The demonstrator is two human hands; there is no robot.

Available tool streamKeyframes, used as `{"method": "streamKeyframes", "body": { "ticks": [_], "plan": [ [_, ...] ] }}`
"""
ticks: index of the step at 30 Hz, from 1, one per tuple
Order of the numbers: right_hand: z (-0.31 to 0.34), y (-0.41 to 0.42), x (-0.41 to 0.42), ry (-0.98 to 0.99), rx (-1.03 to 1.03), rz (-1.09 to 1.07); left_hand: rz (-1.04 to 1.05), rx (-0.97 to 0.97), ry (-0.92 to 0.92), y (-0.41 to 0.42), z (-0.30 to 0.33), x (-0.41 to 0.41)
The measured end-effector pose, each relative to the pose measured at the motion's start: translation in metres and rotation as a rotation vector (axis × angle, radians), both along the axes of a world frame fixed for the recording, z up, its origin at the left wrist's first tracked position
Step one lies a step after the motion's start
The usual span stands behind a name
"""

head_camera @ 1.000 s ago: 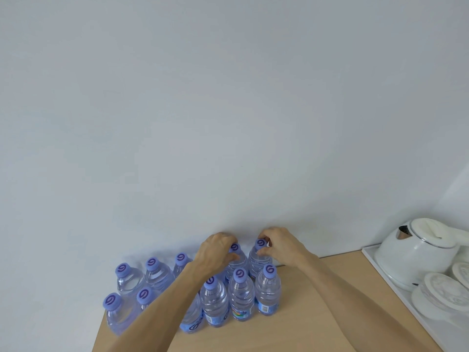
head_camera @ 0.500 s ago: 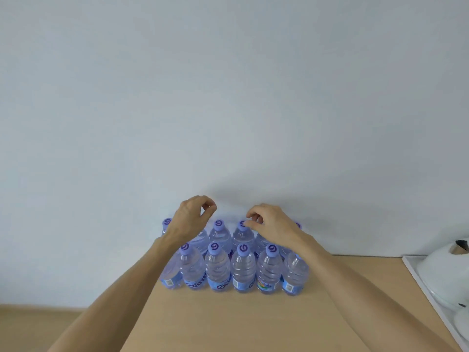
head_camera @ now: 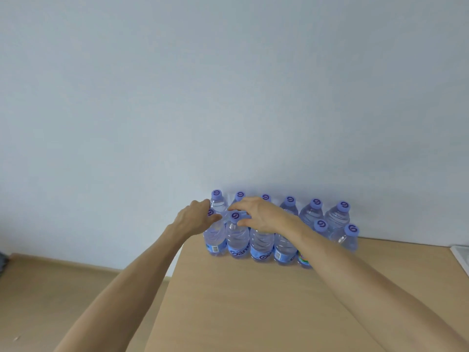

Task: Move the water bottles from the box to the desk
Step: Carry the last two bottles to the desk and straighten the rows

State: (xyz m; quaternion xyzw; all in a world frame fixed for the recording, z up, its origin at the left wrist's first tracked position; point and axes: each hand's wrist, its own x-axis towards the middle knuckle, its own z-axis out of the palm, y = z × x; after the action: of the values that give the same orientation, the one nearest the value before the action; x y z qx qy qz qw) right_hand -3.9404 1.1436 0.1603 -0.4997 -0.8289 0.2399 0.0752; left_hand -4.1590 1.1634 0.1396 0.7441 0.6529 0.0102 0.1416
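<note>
Several clear water bottles with purple caps stand in two rows on the wooden desk [head_camera: 253, 306], pushed against the wall. My left hand [head_camera: 195, 221] is closed over the cap and neck of the front-left water bottle [head_camera: 215, 240]. My right hand [head_camera: 264, 215] reaches across the rows, forefinger and thumb spread around the cap of the second front bottle [head_camera: 237, 237] with a small gap showing. My right forearm hides parts of the front bottles further right. No box is in view.
A pale wall rises directly behind the bottles. The desk's left edge runs just left of the bottle rows, with wooden floor [head_camera: 50, 288] below it. A white tray edge [head_camera: 460, 252] shows at the far right.
The view has swung left, so the kettle and tray are nearly gone. Both hands have moved from the middle bottles down to the leftmost front bottles.
</note>
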Motion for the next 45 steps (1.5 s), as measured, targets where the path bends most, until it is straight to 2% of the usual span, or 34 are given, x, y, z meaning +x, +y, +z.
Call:
{"method": "streamKeyframes", "body": {
  "ticks": [5, 10, 15, 18, 24, 31, 37, 45],
  "plan": [
    [-0.008, -0.004, -0.011, -0.042, 0.007, -0.058, -0.128, -0.020, -0.178, 0.005, -0.002, -0.010],
    [-0.011, -0.006, -0.018, -0.043, 0.017, -0.124, -0.336, -0.012, -0.204, 0.009, -0.001, -0.024],
    [-0.013, -0.008, -0.023, -0.070, 0.021, -0.173, -0.254, 0.013, -0.155, 0.013, -0.003, -0.026],
    [-0.014, -0.010, -0.023, -0.069, 0.027, -0.195, -0.329, -0.006, -0.136, 0.016, -0.002, -0.020],
    [-0.016, -0.007, -0.023, -0.059, 0.016, -0.207, -0.469, -0.031, -0.240, 0.021, -0.001, -0.031],
    [-0.017, -0.001, -0.021, -0.065, -0.008, -0.182, -0.291, 0.021, -0.169, 0.018, -0.005, -0.023],
    [-0.020, 0.002, -0.018, -0.037, -0.013, -0.169, -0.384, 0.014, -0.180, 0.021, -0.003, -0.023],
    [-0.022, 0.003, -0.017, -0.035, 0.004, -0.146, -0.322, 0.025, -0.154, 0.018, -0.007, -0.021]
  ]
}}
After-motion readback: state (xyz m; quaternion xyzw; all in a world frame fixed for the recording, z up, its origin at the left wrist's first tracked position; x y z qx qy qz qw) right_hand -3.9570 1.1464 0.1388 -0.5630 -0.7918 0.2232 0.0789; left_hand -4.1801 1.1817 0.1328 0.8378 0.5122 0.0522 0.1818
